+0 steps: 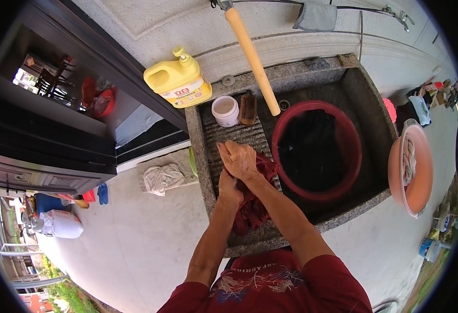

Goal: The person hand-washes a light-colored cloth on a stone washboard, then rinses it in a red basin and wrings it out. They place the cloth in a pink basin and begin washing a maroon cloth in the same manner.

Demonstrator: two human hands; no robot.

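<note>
A dark red cloth lies bunched on the ribbed washboard of a stone sink. My right hand presses down on the cloth's upper end, fingers curled over it. Just below it, my left hand grips the same cloth. To the right of my hands, a red basin stands in the sink's well with dark water or dark laundry in it.
A yellow pump bottle stands on the sink's back left corner. A white cup and a scrub brush sit at the washboard's top. A wooden handle leans over the sink. A pink basin with laundry stands to the right. A rag lies to the left.
</note>
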